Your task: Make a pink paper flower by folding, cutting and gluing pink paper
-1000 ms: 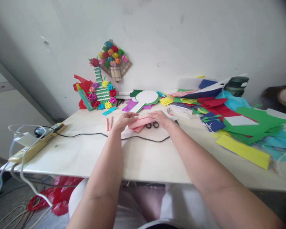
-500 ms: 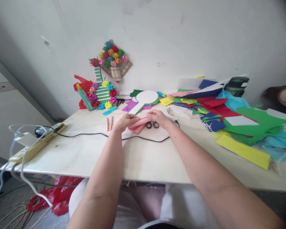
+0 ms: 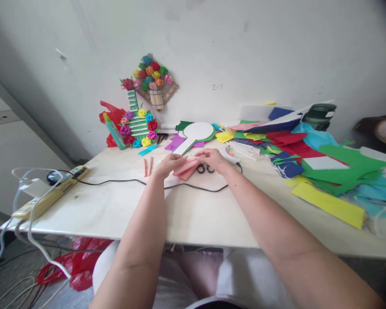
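Between my fingertips is a piece of pink crepe paper (image 3: 187, 168), hanging in folds just above the table. My left hand (image 3: 169, 165) pinches its left end, and my right hand (image 3: 211, 159) pinches the upper right end. Black scissors handles (image 3: 205, 168) show beside the paper, partly hidden by my right hand. Two thin rolled pink pieces (image 3: 148, 166) lie to the left of my left hand. Just beyond my hands rests a white round paper shape with a handle (image 3: 197, 131), edged in green. Part of a white glue gun (image 3: 230, 157) lies right of my right hand.
A black cord (image 3: 116, 181) crosses the table to a power strip (image 3: 53, 191) at left. A green glue bottle (image 3: 114, 133) and a paper-flower guitar shape (image 3: 138, 124) stand at the back left. Coloured paper sheets (image 3: 350, 163) pile up at right, near a dark green jar (image 3: 318, 116).
The pink paper has turned slightly, and its folds now hang lower and more open toward me. My right hand has shifted a little, covering more of the scissors handles.
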{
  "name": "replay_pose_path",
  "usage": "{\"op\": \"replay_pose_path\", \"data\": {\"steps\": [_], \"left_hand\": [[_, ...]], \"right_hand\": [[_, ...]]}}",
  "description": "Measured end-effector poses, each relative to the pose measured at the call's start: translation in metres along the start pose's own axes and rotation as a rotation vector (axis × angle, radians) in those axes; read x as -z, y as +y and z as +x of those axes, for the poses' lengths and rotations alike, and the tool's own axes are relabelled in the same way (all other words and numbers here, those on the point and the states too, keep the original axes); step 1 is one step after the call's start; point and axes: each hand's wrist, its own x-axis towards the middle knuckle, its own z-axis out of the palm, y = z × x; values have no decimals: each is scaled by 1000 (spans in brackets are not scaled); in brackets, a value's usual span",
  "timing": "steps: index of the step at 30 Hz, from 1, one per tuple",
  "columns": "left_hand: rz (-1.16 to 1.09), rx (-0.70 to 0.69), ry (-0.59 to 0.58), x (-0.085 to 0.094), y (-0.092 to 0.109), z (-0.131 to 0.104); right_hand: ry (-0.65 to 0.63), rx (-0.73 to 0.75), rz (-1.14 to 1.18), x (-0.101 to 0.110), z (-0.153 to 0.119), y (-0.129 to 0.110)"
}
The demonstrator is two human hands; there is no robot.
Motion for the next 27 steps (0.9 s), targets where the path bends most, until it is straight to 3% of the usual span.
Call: {"op": "replay_pose_path", "data": {"steps": [4, 10, 15, 18, 27], "left_hand": [[15, 4, -1, 1, -2, 1], [36, -4, 86, 1, -8, 5], [-2, -77, 100, -1, 0, 2], [44, -36, 135, -5, 6, 0], [131, -32, 98, -9, 8, 0]], "right_hand": [[-21, -9, 10, 0, -1, -1], [-26, -23, 39, 0, 0, 1], [-12, -11, 67, 0, 1, 3], [-2, -19, 77, 0, 1, 2], [-12, -24, 56, -3, 0, 1]]}}
